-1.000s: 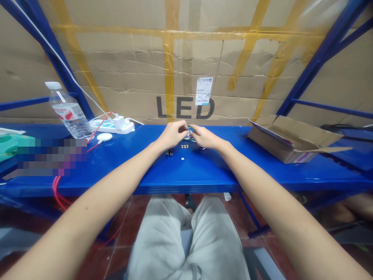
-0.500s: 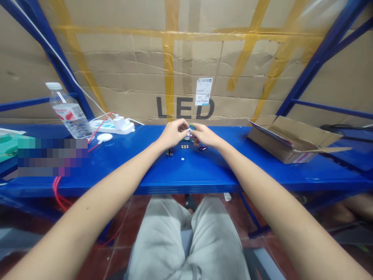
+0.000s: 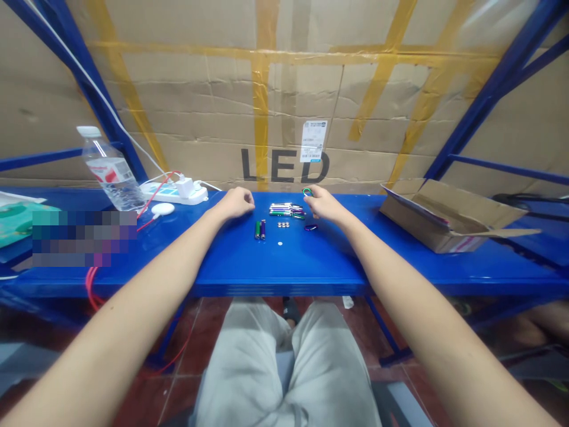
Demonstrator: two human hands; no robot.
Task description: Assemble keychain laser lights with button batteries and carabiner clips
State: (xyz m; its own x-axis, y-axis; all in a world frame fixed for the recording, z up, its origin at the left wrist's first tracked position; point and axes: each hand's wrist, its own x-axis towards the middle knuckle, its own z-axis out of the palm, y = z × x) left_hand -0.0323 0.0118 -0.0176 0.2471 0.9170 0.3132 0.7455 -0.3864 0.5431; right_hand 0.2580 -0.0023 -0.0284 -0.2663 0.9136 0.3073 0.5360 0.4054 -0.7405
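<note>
My right hand (image 3: 323, 204) pinches a green carabiner-like loop (image 3: 307, 192) just above the blue table. My left hand (image 3: 237, 203) rests on the table with its fingers curled in, and nothing shows in them. Between the hands lie several slim pen-like sticks (image 3: 285, 210), silver with green and purple parts, side by side. Nearer to me stand out a green tube (image 3: 257, 230) and a purple tube (image 3: 263, 229), parallel to each other. Small round metal cells (image 3: 283, 225) sit in short rows, with a white disc (image 3: 280, 243) below them. A purple loop (image 3: 311, 228) lies below my right hand.
An open cardboard box (image 3: 438, 222) stands on the right of the blue table (image 3: 284, 267). To the left are a water bottle (image 3: 110, 172), a white power strip (image 3: 195, 193), a white round puck (image 3: 162, 209) and red cables (image 3: 91, 290). Large taped cardboard (image 3: 200, 107) rises behind.
My hands have come apart: the left moved left and down to the table, the right moved right with the green loop. The pen-like sticks and tubes now show fully.
</note>
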